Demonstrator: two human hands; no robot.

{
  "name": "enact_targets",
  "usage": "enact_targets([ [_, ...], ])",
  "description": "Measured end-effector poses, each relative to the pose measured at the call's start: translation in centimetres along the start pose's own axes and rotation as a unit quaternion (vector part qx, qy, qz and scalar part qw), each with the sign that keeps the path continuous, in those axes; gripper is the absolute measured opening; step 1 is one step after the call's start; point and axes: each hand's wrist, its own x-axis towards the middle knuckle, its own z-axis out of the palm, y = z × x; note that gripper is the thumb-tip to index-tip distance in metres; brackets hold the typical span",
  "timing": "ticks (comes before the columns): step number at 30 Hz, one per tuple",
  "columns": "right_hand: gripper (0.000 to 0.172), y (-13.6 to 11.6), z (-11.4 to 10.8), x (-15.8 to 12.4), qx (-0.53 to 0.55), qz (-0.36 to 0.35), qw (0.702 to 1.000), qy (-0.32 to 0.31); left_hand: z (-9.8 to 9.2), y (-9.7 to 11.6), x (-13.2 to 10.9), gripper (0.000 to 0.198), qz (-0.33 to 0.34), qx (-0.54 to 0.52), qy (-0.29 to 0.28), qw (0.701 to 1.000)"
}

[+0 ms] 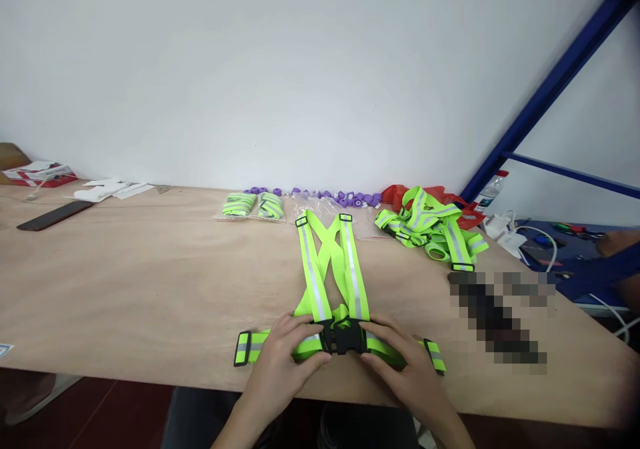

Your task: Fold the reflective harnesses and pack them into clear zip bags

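A neon-green reflective vest (356, 269) made of straps lies spread on the table in front of me, its shoulder straps crossing toward the far end. At its near end is a black plastic buckle (345, 335). My left hand (285, 352) grips the buckle's left side and the belt strap there, thumb below and fingers above. On the right side, my right hand (400, 352) pinches the other buckle end with its strap. The two buckle halves sit together between my hands; whether they are fully latched I cannot tell. Black strap adjusters (243, 348) show at the belt's outer ends.
More green straps (430, 225) are heaped at the back right by a red bag (395, 194). Two bagged vests (239, 205) and several purple pieces (345, 199) lie along the wall. A dark flat bar (55, 215) is at left; a blurred-out dark object (495, 322) lies right.
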Motion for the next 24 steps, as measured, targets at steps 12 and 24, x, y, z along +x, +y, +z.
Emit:
enact_targets([
  [12,0.031,0.2,0.7,0.1,-0.032,-0.016,0.999,-0.015,0.5,-0.4,0.0,0.031,-0.023,0.021,0.012,0.999],
  [24,0.035,0.3,1.3,0.4,-0.157,-0.115,0.981,0.005,1.0,-0.3,0.3,0.037,0.054,0.139,-0.004,0.989],
])
